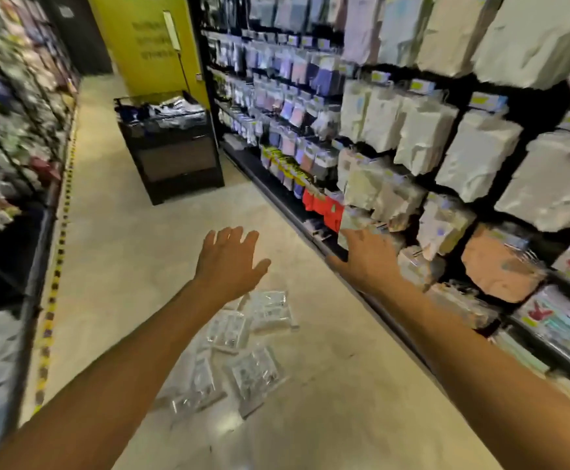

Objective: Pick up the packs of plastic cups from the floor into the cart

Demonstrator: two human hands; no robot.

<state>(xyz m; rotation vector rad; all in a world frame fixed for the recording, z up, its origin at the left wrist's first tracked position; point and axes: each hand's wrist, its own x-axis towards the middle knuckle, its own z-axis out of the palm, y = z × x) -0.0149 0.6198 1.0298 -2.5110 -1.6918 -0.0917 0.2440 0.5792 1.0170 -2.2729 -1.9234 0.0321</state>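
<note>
Packs of plastic cups (254,374): several clear packs, on the floor (344,385), 6 o'clock of the left hand.
Left hand (229,262): fingers spread, holding nothing, above the packs.
Right hand (366,261): fingers straight, against shelf goods (477,154) at 3 o'clock; contact cannot be told.
Black bin (171,154): 11 o'clock, far down the aisle.

Roughly five cup packs (270,312), two hands (229,259) (365,257)
</note>
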